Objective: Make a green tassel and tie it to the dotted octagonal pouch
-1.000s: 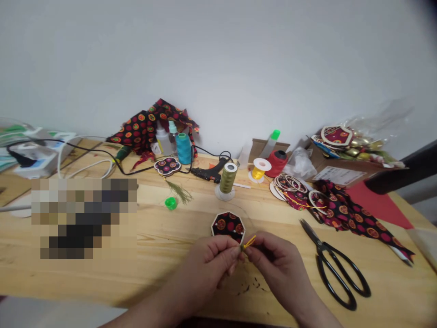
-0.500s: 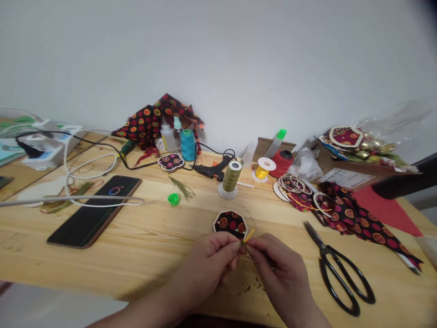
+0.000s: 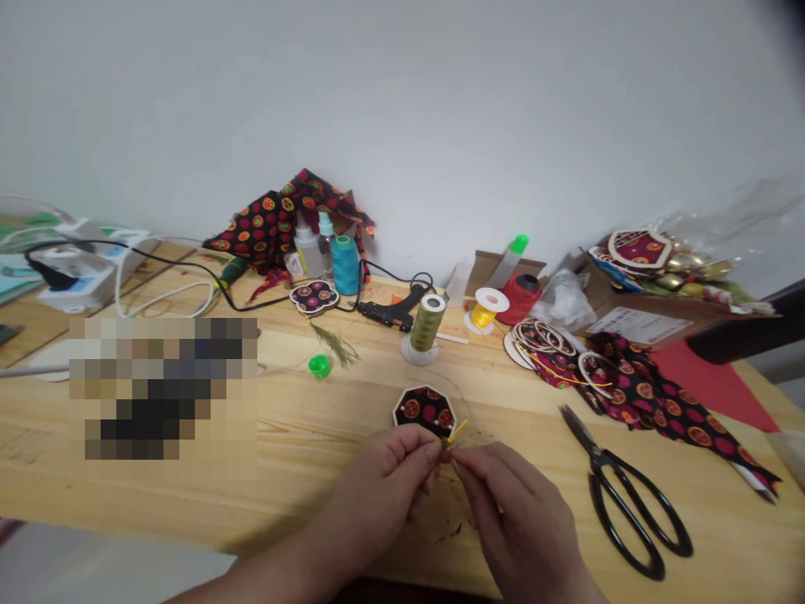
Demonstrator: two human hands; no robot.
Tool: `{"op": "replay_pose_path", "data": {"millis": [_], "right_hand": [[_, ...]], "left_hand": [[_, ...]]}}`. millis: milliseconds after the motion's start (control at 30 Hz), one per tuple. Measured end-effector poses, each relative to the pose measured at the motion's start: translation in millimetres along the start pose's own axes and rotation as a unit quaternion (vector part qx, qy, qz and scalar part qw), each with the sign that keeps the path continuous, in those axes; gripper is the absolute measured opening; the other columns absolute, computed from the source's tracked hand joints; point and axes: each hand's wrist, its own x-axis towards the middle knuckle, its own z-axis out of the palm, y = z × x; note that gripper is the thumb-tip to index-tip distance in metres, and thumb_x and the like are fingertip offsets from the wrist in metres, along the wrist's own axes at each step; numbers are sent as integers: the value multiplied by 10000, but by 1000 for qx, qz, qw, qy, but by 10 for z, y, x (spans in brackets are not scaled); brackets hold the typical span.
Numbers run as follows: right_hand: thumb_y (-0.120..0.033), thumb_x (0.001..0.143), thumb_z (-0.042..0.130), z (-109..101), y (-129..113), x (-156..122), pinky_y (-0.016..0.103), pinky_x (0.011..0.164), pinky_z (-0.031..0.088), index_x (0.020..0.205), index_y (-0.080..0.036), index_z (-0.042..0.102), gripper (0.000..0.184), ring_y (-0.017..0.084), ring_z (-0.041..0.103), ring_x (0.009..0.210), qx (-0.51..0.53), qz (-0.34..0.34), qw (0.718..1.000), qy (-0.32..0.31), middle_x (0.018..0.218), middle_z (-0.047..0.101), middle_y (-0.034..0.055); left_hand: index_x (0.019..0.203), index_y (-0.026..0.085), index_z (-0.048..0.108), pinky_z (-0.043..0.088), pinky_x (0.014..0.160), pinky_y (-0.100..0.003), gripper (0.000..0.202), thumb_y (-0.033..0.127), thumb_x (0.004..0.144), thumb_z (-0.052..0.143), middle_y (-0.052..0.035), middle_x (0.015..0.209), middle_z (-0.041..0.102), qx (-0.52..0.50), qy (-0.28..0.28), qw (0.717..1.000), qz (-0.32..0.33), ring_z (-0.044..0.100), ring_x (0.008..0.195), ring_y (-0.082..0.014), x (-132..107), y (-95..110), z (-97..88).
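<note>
My left hand (image 3: 402, 470) pinches a short yellow cord (image 3: 459, 431) between thumb and forefinger, with a small olive bit at its base. The cord's ends poke up past the fingertips. Close beside it, my right hand (image 3: 516, 503) is closed in a pinch, thumb against forefinger, where a fine olive thread comes down; the grip itself is mostly hidden. That thread trails from the olive thread spool (image 3: 428, 325) standing beyond. Just behind my left fingers lies an octagonal patterned fabric piece (image 3: 425, 408) with a pale rim and small pearly beads, its lower edge covered.
Black-handled scissors (image 3: 620, 486) lie to the right, near patterned fabric (image 3: 685, 411). Behind stand a yellow cord spool (image 3: 483, 314), red thread cone (image 3: 519, 298), blue thread cone (image 3: 345, 266) and glue gun (image 3: 393, 312). A green cap (image 3: 319, 366) sits left; a blurred-out patch covers the far-left table.
My right fingertips have moved slightly down and away from the left ones, uncovering more of the yellow cord's base. The left hand keeps its pinch in nearly the same place.
</note>
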Motion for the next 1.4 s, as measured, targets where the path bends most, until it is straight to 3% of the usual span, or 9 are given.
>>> {"op": "replay_pose_path", "data": {"millis": [267, 500, 1100, 1300, 1400], "right_hand": [[-111, 899, 466, 12, -57, 6, 258, 602, 548, 934, -178, 626, 177, 164, 662, 667, -6, -4, 1000, -1, 772, 700, 43], [-110, 862, 485, 15, -85, 25, 236, 497, 483, 854, -182, 634, 165, 151, 637, 553, -18, 3, 1000, 5, 659, 679, 18], [-119, 891, 431, 9, -87, 3, 233, 485, 426, 777, -182, 648, 253, 151, 651, 503, -59, -19, 998, -21, 601, 693, 14], [-171, 944, 387, 26, -81, -5, 241, 468, 373, 750, -190, 650, 328, 137, 602, 473, -92, -30, 995, -31, 563, 658, 1], [-179, 960, 371, -7, -78, 35, 267, 475, 341, 755, -182, 656, 351, 145, 553, 479, -134, -78, 988, -25, 573, 640, 11]], "left_hand": [[688, 185, 535, 238, 463, -224, 283, 386, 882, 488, 82, 547, 410, 20, 6, 1000, 9, 328, 491, -94, 8, 18, 10], [698, 184, 560, 250, 477, -230, 283, 399, 874, 505, 73, 546, 413, 33, 17, 999, 21, 351, 509, -107, -7, 18, 14], [682, 191, 547, 272, 483, -228, 247, 334, 877, 499, 74, 552, 413, 49, 60, 996, 52, 343, 501, -106, -6, 21, 16], [649, 200, 529, 296, 513, -235, 279, 321, 895, 474, 65, 557, 417, 108, 71, 989, 71, 385, 532, -122, 22, 2, 9], [645, 203, 515, 329, 563, -238, 297, 301, 916, 443, 53, 584, 458, 175, 57, 976, 113, 448, 588, -136, 17, -44, -5]]}}
